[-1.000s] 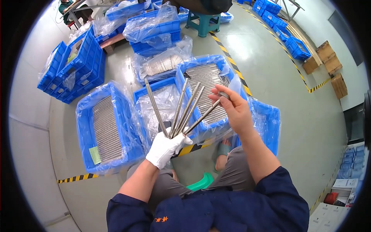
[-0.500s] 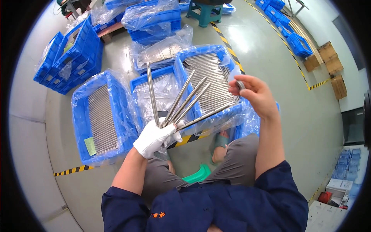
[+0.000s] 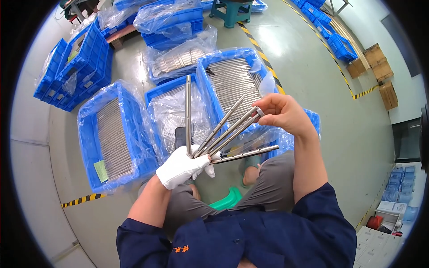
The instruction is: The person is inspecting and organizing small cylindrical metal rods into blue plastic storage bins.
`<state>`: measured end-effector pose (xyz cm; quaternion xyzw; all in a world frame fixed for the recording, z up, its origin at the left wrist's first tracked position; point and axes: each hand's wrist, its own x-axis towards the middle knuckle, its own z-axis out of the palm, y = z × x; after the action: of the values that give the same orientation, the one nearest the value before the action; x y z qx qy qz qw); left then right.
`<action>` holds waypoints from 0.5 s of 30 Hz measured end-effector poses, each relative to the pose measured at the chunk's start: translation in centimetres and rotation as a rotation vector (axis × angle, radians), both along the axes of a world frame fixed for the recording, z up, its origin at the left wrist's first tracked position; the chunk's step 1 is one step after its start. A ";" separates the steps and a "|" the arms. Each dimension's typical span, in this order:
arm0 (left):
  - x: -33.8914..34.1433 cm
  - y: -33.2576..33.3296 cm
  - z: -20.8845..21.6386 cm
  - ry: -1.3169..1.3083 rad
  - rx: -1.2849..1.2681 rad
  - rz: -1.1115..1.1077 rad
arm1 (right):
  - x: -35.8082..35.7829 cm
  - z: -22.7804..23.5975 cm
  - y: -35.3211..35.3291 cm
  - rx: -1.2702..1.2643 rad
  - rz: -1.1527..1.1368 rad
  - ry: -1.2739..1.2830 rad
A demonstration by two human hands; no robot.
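My left hand [image 3: 181, 169], in a white glove, is closed around the lower ends of several thin steel rods [image 3: 188, 118]. They fan out, one nearly upright and one pointing far to the right, with holes visible along it. My bare right hand [image 3: 288, 117] pinches a small round metal ring [image 3: 260, 112] between thumb and fingertips. The ring is at the tips of the middle rods; I cannot tell whether it sits around one or only touches it. Behind the rods, a blue crate [image 3: 202, 67] holds rows of similar rods under clear plastic.
Another rod-filled blue crate [image 3: 85, 154] stands at the left, and a middle blue crate [image 3: 154, 93] is covered with plastic film. Stacked blue crates [image 3: 100, 67] are at the far left. A green stool [image 3: 230, 13] stands at the back. Wooden boxes [image 3: 388, 96] line the right wall.
My right hand has moved left and down, bringing the ring to the rod tips. My left hand has shifted slightly right, and the fanned rods have swung to the right.
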<state>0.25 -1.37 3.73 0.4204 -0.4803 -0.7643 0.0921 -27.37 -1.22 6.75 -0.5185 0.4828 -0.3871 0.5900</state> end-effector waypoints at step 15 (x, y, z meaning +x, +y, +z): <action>0.0 0.1 -0.3 -0.006 -0.020 -0.012 | 0.3 -0.9 -0.2 -0.027 0.007 -0.283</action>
<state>0.22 -1.31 3.40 0.4186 -0.4909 -0.7587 0.0904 -27.08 -1.46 5.82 -0.4685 0.3879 -0.4608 0.6463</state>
